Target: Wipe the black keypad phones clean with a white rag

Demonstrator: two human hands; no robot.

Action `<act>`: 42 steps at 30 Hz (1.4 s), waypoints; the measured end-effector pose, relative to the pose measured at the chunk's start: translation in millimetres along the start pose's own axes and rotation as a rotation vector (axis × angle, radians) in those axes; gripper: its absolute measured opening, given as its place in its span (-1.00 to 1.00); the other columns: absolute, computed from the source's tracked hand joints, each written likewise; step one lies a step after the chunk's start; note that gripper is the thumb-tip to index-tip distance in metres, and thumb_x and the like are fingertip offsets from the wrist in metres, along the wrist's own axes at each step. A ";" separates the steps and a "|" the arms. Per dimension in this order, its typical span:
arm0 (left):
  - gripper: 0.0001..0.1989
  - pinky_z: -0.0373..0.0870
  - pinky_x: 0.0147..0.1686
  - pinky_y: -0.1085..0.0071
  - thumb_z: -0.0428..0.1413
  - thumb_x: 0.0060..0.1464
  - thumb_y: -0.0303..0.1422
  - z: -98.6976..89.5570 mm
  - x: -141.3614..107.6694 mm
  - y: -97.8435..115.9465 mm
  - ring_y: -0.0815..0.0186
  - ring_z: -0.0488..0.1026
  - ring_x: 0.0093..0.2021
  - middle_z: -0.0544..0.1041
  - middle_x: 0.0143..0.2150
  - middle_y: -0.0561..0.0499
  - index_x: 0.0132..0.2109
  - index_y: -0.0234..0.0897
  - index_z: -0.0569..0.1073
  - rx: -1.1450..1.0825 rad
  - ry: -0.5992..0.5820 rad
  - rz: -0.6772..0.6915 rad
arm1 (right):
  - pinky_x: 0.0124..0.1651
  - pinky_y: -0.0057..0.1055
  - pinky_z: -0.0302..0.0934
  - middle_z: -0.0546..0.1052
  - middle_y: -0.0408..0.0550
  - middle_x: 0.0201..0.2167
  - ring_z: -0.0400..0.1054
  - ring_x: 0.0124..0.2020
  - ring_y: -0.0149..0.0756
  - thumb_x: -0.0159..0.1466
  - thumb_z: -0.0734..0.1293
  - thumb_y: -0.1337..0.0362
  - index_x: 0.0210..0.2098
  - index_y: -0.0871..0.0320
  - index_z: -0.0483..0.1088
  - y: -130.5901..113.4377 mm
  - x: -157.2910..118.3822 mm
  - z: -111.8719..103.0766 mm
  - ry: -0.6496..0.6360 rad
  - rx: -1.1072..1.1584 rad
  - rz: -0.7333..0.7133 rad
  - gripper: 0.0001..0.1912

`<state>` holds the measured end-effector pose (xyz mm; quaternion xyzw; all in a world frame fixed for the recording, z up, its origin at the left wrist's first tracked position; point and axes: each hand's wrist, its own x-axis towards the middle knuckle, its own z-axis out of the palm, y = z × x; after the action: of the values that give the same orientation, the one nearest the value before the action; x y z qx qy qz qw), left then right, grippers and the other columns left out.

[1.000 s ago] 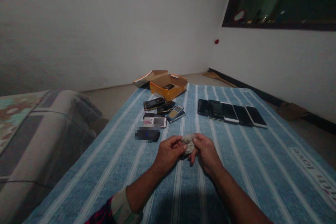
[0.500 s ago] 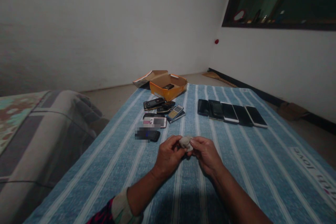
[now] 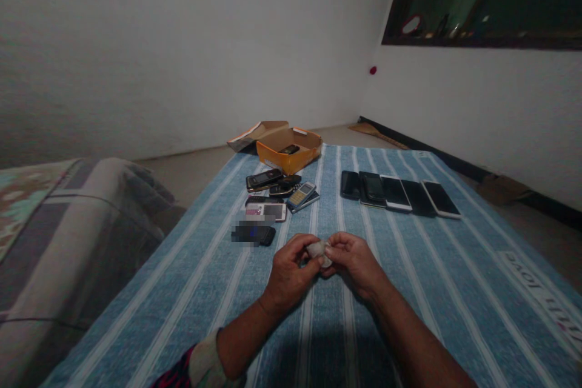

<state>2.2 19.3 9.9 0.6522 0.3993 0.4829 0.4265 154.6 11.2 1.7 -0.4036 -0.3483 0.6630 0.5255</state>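
Observation:
A small pale grey wad [image 3: 317,248], like crumpled cloth, is pinched between my two hands just above the striped cloth [image 3: 227,321]. My left hand [image 3: 291,271] grips its left side with thumb and fingers. On the other side, the thumb and fingertips of my right hand [image 3: 357,264] close on it; part of the wad is hidden by the fingers. Beyond my left hand lies a loose group of old mobile phones, among them a white phone [image 3: 275,212], a keypad phone [image 3: 301,194] and a black phone [image 3: 264,234] that is partly pixelated.
An orange cardboard box [image 3: 295,163] with its lid folded back stands at the far end, a dark phone [image 3: 290,150] inside. Several smartphones lie side by side at the right, including a white-edged one [image 3: 441,199]. A draped grey blanket [image 3: 113,212] is at the left.
Fingers of both hands have shifted slightly around the wad, and its visible shape has changed. The whole view has moved a little; the phones and box stay where they were.

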 end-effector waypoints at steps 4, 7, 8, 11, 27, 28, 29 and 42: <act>-0.82 0.39 -0.31 0.45 0.17 -0.10 -0.43 0.0 -1.4 -0.9 0.34 0.44 -0.33 0.47 -0.34 0.04 -0.25 -0.29 0.48 0.019 -0.022 0.022 | -0.50 -0.41 0.34 0.53 -0.10 -0.41 0.43 -0.52 -0.34 -0.02 0.53 0.21 -0.07 0.19 0.38 -5.1 -2.8 -5.3 -0.116 -0.032 0.001 -0.46; -0.80 0.40 -0.31 0.45 0.16 -0.09 -0.44 1.7 -3.6 1.5 0.35 0.45 -0.33 0.50 -0.33 0.03 -0.23 -0.29 0.48 0.007 -0.042 0.031 | -0.50 -0.47 0.30 0.53 -0.05 -0.42 0.40 -0.54 -0.39 0.05 0.49 0.19 -0.08 0.26 0.43 -10.9 -5.1 -9.9 -0.224 -0.122 0.031 -0.52; -0.80 0.40 -0.31 0.45 0.16 -0.10 -0.44 2.3 -4.4 2.7 0.34 0.45 -0.33 0.50 -0.32 0.03 -0.22 -0.29 0.48 0.012 -0.047 0.033 | -0.51 -0.49 0.28 0.53 -0.04 -0.43 0.39 -0.55 -0.41 0.07 0.48 0.18 -0.13 0.28 0.46 -12.7 -5.7 -11.2 -0.251 -0.149 0.040 -0.58; -0.81 0.39 -0.32 0.45 0.15 -0.09 -0.44 3.1 -5.9 6.4 0.35 0.45 -0.35 0.51 -0.33 0.03 -0.23 -0.27 0.49 0.061 -0.056 0.043 | -0.56 -0.53 0.25 0.53 -0.04 -0.47 0.39 -0.54 -0.40 0.06 0.48 0.17 -0.27 0.28 0.49 -15.2 -5.8 -14.3 -0.259 -0.192 0.063 -0.67; -0.89 0.38 -0.36 0.44 0.15 -0.09 -0.43 2.9 -5.4 2.5 0.35 0.45 -0.40 0.52 -0.38 0.04 -0.31 -0.27 0.50 0.174 0.013 0.066 | -0.67 -0.55 0.27 0.55 -0.07 -0.53 0.44 -0.59 -0.32 -0.07 0.56 0.22 -0.44 0.24 0.35 -7.3 -4.4 -10.5 -0.140 -0.126 0.057 -0.64; -0.88 0.38 -0.36 0.44 0.15 -0.10 -0.44 3.0 -5.4 2.8 0.35 0.45 -0.40 0.52 -0.39 0.04 -0.32 -0.27 0.50 0.174 0.012 0.060 | -0.68 -0.55 0.26 0.55 -0.06 -0.54 0.45 -0.60 -0.31 -0.07 0.55 0.21 -0.44 0.23 0.34 -6.4 -4.3 -9.7 -0.149 -0.120 0.068 -0.63; -0.88 0.37 -0.36 0.44 0.14 -0.10 -0.45 2.9 -5.4 3.2 0.35 0.45 -0.40 0.52 -0.40 0.04 -0.32 -0.27 0.51 0.173 0.011 0.054 | -0.68 -0.56 0.26 0.55 -0.06 -0.55 0.45 -0.61 -0.31 -0.06 0.55 0.20 -0.45 0.23 0.32 -5.6 -4.2 -9.0 -0.153 -0.115 0.079 -0.63; -0.86 0.36 -0.29 0.40 0.10 -0.03 -0.49 2.6 -5.3 6.5 0.30 0.42 -0.32 0.48 -0.42 0.03 -0.30 -0.24 0.52 0.263 0.005 0.227 | -0.62 -0.55 0.28 0.52 -0.07 -0.56 0.41 -0.62 -0.39 0.04 0.50 0.10 -0.28 0.30 0.49 -7.7 -6.3 -6.5 -0.274 -0.110 0.150 -0.60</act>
<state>4.2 11.8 14.0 0.7421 0.3837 0.4734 0.2792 164.4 6.8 6.8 -0.3623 -0.4213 0.7292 0.3993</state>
